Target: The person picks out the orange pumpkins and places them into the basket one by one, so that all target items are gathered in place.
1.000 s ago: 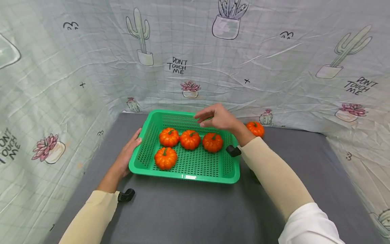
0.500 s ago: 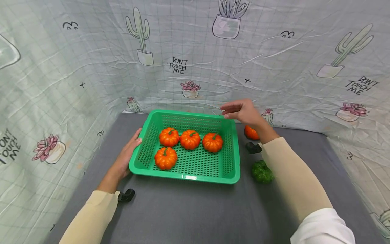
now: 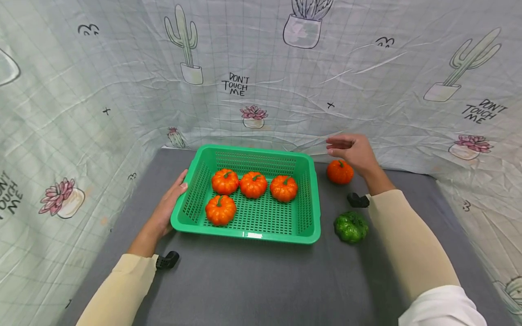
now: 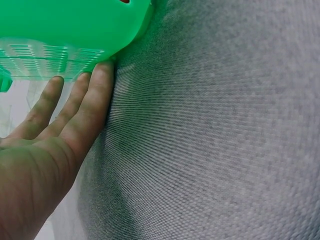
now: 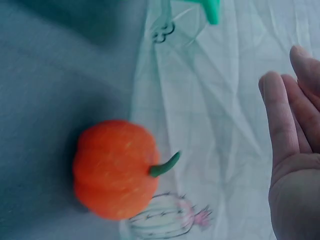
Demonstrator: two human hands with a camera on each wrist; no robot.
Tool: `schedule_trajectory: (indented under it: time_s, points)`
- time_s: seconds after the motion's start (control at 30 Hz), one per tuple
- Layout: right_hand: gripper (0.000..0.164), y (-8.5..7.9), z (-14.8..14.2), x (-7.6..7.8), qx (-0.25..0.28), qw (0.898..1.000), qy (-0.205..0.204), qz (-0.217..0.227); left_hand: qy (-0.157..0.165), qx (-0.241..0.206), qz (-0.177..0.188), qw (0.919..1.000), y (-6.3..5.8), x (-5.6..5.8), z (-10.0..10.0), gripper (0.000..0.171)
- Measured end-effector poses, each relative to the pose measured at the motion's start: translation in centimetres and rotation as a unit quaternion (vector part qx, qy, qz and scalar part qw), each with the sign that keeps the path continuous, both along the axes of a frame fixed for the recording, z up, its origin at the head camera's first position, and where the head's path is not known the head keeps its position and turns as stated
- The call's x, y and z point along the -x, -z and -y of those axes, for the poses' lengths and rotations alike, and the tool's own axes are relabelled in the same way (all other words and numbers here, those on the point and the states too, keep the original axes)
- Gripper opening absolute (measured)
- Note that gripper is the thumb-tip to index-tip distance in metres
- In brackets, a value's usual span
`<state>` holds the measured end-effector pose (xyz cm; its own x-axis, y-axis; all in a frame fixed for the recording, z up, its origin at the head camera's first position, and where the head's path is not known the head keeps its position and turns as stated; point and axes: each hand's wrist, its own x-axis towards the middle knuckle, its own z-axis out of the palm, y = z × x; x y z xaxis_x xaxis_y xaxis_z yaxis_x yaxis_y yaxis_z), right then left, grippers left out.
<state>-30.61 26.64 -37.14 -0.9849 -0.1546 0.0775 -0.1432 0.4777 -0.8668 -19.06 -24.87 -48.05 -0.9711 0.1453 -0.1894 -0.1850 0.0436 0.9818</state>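
Observation:
A green plastic basket (image 3: 244,233) holds several small orange pumpkins, such as the pumpkin (image 3: 220,210) at its front left. My left hand (image 3: 169,206) rests against the basket's left side. In the left wrist view its straight fingers (image 4: 90,107) touch the wall below the rim. Beyond the basket's right end, my right hand (image 3: 355,151) hovers with nothing in it. Just below it, another orange pumpkin (image 3: 340,172) with a green stem sits on the table, apart from the hand; the right wrist view shows this pumpkin (image 5: 117,169) too.
A green bumpy pumpkin-shaped vegetable (image 3: 351,227) lies on the grey table (image 3: 253,285), right of the basket and near the right forearm. A cloth printed with cacti (image 3: 285,90) hangs behind the table and along its sides.
My right hand has moved right, from above the basket to above the outside orange pumpkin. The green vegetable has come into view from behind the forearm. My left hand stays against the basket.

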Motion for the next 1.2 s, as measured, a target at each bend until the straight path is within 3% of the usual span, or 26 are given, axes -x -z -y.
schedule_trajectory:
  time_s: [0.2, 0.3, 0.5, 0.63, 0.9, 1.03, 1.2]
  points:
    - [0.044, 1.3, -1.5, -0.4, -0.008, 0.997, 0.069, -0.011, 0.008, -0.003, -0.008, 0.9999, 0.0, 0.1, 0.0, 0.06]
    - [0.043, 2.0, -1.8, -0.6, -0.022, 0.992, 0.124, -0.009, 0.01, -0.002, -0.012, 0.9999, 0.0, 0.2, 0.0, 0.061]
    - [0.039, 3.1, -1.6, -0.6, -0.058, 0.969, 0.242, -0.002, 0.007, 0.001, -0.012, 0.9999, -0.2, 0.2, 0.0, 0.062]
    - [0.041, 3.8, -1.2, -0.7, -0.078, 0.953, 0.294, 0.008, 0.002, 0.001, -0.008, 1.0, -0.3, 0.2, 0.0, 0.063]
    - [0.047, 5.6, -0.1, -0.8, -0.153, 0.93, 0.329, 0.058, 0.001, -0.004, -0.004, 1.0, -0.4, 0.0, 0.2, 0.062]
    - [0.059, 6.3, 0.7, -0.8, -0.158, 0.92, 0.348, 0.083, 0.004, -0.005, -0.003, 1.0, -0.3, -0.2, 0.1, 0.06]
    - [0.059, 7.3, 1.7, -0.9, -0.17, 0.906, 0.38, 0.081, 0.008, -0.009, -0.003, 0.9999, -0.1, -0.1, -0.1, 0.059]
